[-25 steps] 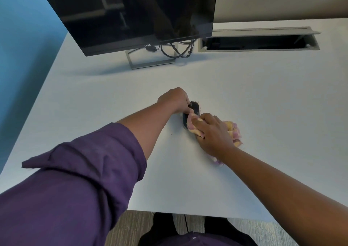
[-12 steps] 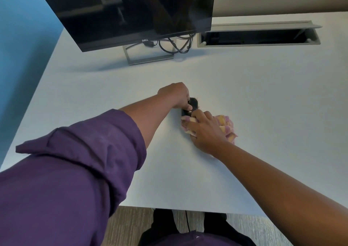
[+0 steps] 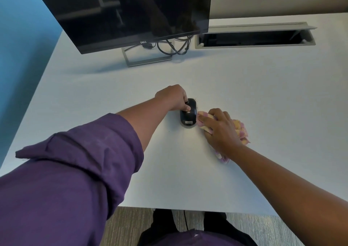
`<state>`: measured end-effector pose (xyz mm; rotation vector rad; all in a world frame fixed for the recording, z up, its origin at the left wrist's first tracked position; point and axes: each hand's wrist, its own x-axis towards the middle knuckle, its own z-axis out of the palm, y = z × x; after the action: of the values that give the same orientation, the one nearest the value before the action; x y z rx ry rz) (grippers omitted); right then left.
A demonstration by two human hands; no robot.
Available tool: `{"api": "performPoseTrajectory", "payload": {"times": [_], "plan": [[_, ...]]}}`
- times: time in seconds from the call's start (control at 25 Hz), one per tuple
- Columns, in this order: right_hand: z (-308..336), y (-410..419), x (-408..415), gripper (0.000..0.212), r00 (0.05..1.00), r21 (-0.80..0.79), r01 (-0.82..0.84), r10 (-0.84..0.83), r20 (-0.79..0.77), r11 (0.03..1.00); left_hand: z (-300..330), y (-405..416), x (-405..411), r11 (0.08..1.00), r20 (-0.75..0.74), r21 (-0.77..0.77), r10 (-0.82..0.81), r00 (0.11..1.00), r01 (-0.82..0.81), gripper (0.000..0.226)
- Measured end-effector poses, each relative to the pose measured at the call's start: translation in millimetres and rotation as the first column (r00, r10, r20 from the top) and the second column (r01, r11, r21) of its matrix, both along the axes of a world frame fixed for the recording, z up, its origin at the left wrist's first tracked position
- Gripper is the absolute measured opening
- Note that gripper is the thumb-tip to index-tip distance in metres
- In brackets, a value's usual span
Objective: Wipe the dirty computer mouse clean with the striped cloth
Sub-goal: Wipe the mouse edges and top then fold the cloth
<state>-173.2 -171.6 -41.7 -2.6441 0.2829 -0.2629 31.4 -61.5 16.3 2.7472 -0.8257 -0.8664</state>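
Mouse [image 3: 188, 114] front under left hand [image 3: 172, 97]

Soft even daylight, sharp focus, wide-angle edge distortion.
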Motion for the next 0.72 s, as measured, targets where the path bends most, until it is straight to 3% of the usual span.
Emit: {"api": "performPoseTrajectory", "payload": {"times": [0.12,0.36,0.6,0.72], "plan": [[1,11,10,0.047,0.994,-0.048,-0.102,0.104,0.04,0.994,-1,1,1,1.0,-0.005,-0.016,0.007,1.0,-0.007,0.036],[-4,27,20,0.041,0.97,-0.131,-0.233,0.222,-0.095,0.964,0,0,2,1.0,-0.001,0.001,0.008,1.0,-0.008,0.034],[-9,16,1,0.026,0.995,-0.048,-0.093,0.091,-0.044,0.995,-2,4,2,0.999,-0.02,-0.031,0.021,1.0,-0.022,0.036],[-7,15,3,0.029,0.999,0.006,-0.018,0.018,-0.047,1.0,-4,6,1,0.998,-0.024,-0.049,0.027,0.999,-0.028,0.039]]}}
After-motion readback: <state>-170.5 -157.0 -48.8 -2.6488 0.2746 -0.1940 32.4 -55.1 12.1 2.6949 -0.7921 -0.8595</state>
